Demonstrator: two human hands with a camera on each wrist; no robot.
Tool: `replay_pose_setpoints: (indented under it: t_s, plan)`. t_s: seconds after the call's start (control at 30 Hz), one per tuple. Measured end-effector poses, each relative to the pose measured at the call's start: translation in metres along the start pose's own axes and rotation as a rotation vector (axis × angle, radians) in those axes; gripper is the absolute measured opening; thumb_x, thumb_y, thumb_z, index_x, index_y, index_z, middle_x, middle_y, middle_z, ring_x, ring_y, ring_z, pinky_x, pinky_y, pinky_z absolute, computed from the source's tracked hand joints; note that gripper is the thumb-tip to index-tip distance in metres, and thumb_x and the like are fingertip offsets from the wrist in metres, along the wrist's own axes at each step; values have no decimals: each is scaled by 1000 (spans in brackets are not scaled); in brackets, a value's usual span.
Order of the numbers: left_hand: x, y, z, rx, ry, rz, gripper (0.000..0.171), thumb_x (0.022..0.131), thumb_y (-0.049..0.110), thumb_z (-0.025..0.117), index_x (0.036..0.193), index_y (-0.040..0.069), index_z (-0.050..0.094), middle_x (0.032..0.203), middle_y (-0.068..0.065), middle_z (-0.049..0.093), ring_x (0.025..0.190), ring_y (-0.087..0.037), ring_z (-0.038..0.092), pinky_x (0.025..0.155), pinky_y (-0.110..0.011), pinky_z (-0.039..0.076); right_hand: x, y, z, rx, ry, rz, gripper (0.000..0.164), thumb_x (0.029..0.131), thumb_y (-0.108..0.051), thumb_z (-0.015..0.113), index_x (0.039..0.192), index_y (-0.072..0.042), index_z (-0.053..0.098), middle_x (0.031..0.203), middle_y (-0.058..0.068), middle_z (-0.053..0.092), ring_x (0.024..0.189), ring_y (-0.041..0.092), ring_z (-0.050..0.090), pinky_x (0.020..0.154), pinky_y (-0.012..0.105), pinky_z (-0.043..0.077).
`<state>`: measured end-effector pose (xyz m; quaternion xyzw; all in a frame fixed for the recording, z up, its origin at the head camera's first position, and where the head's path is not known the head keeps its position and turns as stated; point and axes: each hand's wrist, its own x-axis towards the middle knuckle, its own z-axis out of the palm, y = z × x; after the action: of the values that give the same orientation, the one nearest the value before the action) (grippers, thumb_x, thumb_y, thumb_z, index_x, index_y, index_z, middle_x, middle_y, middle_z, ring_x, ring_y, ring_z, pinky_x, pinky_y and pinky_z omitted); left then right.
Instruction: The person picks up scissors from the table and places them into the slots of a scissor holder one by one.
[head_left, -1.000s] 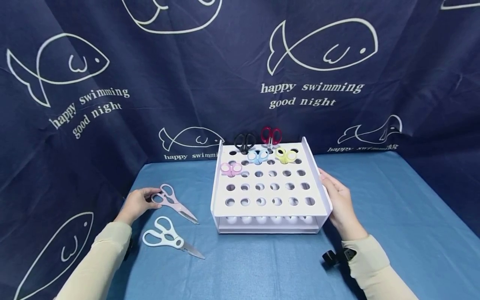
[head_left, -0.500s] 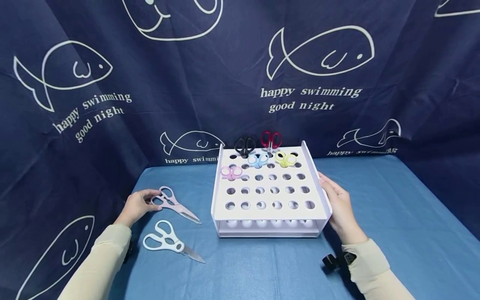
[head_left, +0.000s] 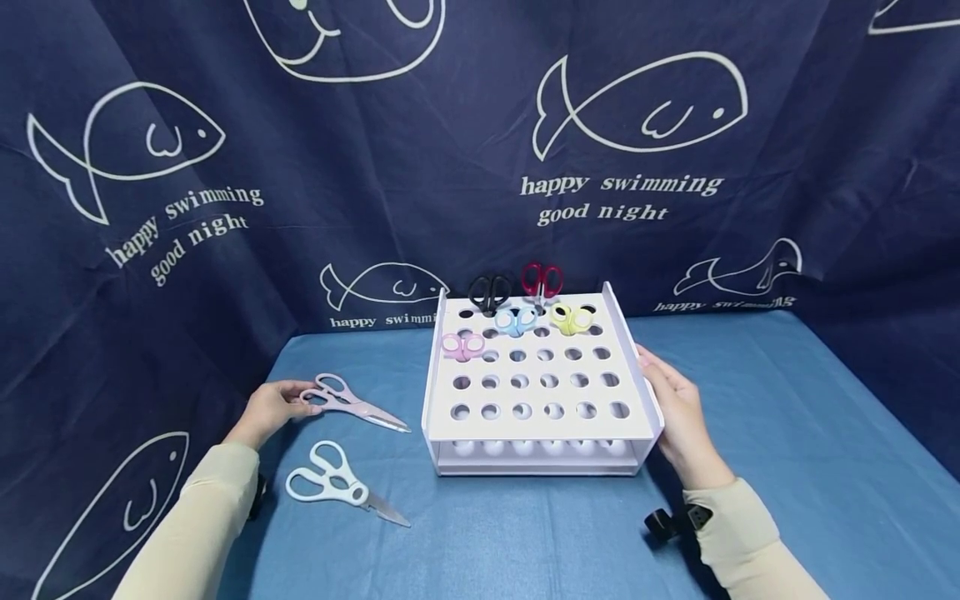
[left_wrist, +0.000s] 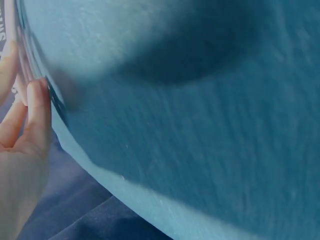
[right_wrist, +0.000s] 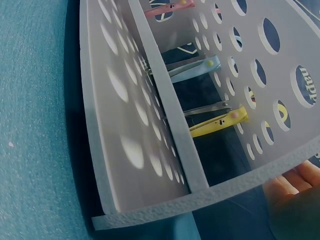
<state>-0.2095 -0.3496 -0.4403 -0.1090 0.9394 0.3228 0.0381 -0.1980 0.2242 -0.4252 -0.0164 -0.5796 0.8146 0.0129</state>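
At the table's left, my left hand [head_left: 272, 410] pinches a handle loop of the pale pink scissors [head_left: 352, 405]. Their blades point right, toward the rack. White-handled scissors [head_left: 333, 482] lie nearer the front. My right hand [head_left: 681, 417] touches the outer right side of a white holed rack [head_left: 536, 425], its fingers partly hidden by the side panel. Small scissors stand in the rack's back rows: black [head_left: 490, 293], red [head_left: 542, 283], light blue [head_left: 516, 320], yellow [head_left: 572, 318] and pink [head_left: 462, 346]. Yellow-sheathed blades [right_wrist: 220, 122] hang below the top panel.
A blue cloth [head_left: 525, 542] covers the table. Dark blue fabric [head_left: 450, 175] with white fish drawings stands behind and to the left. A black wrist device [head_left: 662, 525] sits by the right cuff.
My left hand has shifted slightly left with the pale pink scissors, whose blades have swung to lie flatter. The right hand stays at the rack. The head view has tilted a little.
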Motion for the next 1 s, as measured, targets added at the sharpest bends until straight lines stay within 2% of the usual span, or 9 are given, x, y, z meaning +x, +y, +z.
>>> replay_pose_setpoints:
  t_s: [0.23,0.4,0.7,0.83,1.0]
  plan:
    - [-1,2,-7,-175,-26,-51,54,81,13,78,127,-9,58,97,-6,74,76,3,59,67,-13,47,3,0,1,-4,-4,-9,58,97,-31,59,144,-1,43,112,-15,69,100,0,65,81,18,55]
    - [-1,4,-13,-277,-61,-86,57,83,12,77,130,-11,54,96,0,75,76,7,61,69,-10,48,3,0,1,4,-9,-11,56,97,-31,59,143,-2,45,111,-14,69,99,1,66,80,18,56]
    - [-2,19,-25,-278,-69,-92,56,85,15,75,132,-8,54,91,11,71,80,4,60,85,-23,48,1,-1,1,-3,4,-18,55,97,-29,58,143,-1,45,111,-15,70,97,0,66,78,18,56]
    - [0,28,-29,-326,-72,-84,60,85,17,75,135,-6,52,87,17,69,80,5,61,83,-19,49,0,-1,0,1,3,-21,55,97,-29,58,143,-1,45,111,-15,70,97,0,66,78,18,56]
    - [2,40,-34,-450,-91,-85,63,87,14,73,138,-9,46,83,19,68,81,5,66,91,-27,54,-1,-1,2,-5,4,3,58,98,-30,58,144,1,42,111,-16,69,98,-1,66,79,17,56]
